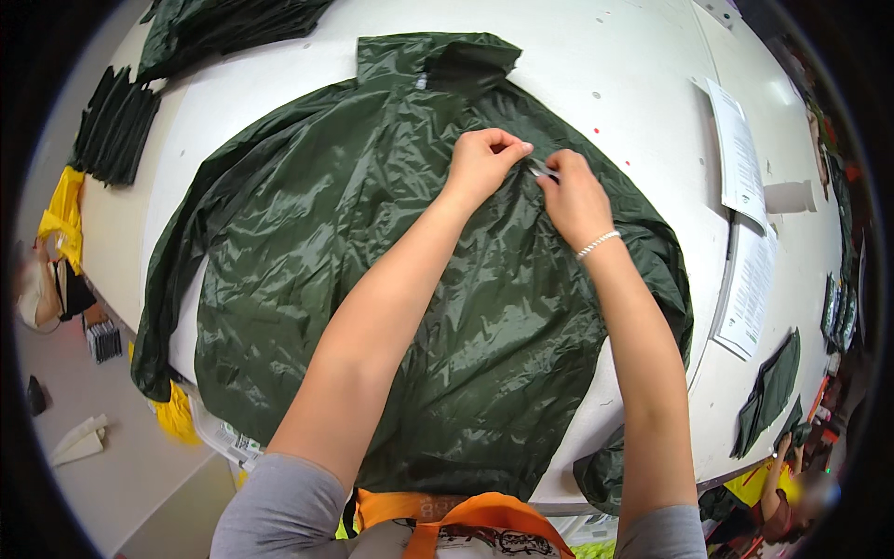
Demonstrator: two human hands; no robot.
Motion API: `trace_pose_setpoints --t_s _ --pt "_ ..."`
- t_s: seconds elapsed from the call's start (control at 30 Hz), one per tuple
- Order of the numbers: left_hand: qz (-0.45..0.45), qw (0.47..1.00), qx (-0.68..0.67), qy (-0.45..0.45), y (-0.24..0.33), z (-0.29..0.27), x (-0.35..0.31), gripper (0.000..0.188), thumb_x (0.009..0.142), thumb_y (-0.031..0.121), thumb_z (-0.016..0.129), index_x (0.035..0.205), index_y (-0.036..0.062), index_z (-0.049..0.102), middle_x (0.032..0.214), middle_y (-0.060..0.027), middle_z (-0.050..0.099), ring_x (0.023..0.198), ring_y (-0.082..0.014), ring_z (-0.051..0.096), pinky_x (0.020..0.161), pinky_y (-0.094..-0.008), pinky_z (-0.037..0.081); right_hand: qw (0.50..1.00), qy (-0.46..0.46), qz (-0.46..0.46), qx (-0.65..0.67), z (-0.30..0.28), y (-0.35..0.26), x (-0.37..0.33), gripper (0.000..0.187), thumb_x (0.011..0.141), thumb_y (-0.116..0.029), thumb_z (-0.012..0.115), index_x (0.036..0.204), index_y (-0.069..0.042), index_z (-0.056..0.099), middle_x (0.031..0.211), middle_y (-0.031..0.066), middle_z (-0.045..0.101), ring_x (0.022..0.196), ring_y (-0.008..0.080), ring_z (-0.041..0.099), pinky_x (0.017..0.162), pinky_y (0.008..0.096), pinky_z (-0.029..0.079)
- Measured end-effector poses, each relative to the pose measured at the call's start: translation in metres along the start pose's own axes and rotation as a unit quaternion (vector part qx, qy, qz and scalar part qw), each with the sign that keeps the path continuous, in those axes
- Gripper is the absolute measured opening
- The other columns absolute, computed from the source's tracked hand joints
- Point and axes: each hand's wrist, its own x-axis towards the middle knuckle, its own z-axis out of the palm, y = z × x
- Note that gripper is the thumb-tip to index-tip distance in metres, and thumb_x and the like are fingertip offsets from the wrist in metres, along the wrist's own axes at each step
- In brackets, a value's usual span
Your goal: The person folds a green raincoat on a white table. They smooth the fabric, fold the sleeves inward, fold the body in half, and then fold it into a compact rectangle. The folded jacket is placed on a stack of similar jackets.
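Observation:
A shiny dark green rain jacket [279, 270] lies spread on the white table, its collar at the far end and its sleeves out to both sides. Over the upper right of its chest, my left hand [482, 163] pinches with thumb and fingertips; whatever is between them is too small to make out. Just to its right, my right hand [579, 197] is closed around small metal snips [542, 170], whose tips point toward the left fingertips. The snips' handles are mostly hidden in my fingers.
Folded dark green garments [116, 126] lie at the left edge, beside a yellow piece [61, 212]. Printed sheets [740, 154] and a folded green piece [768, 391] lie on the white table [643, 84] at the right. Another person [778, 498] is at the lower right.

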Motion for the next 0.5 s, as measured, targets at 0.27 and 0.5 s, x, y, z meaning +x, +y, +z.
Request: trace_pose_setpoints --t_s 0.27,0.5 --pt "-0.031 0.999 0.001 0.035 0.061 -0.185 -0.256 0.009 0.085 0.003 0.063 0.079 0.0036 0.057 0.083 -0.0002 0.056 0.075 -0.0077 0.050 0.067 -0.0217 0.041 0.985 0.094 0.079 0.123 -0.087 0.064 -0.155 0.026 0.088 -0.013 0.063 0.111 -0.002 0.055 0.100 0.0102 0.061 0.089 0.0172 0.060 0.079 0.0280 0.048" --pt "-0.497 0.654 0.460 0.337 -0.019 -0.414 -0.637 0.045 0.087 0.038 0.063 0.062 0.0000 0.064 0.061 -0.0043 0.063 0.068 -0.0123 0.059 0.064 -0.0282 0.047 0.930 0.183 0.307 -0.087 -0.140 0.246 -0.396 0.028 0.088 -0.023 0.064 0.106 -0.001 0.060 0.093 0.0093 0.062 0.079 0.0170 0.058 0.074 0.0288 0.048"
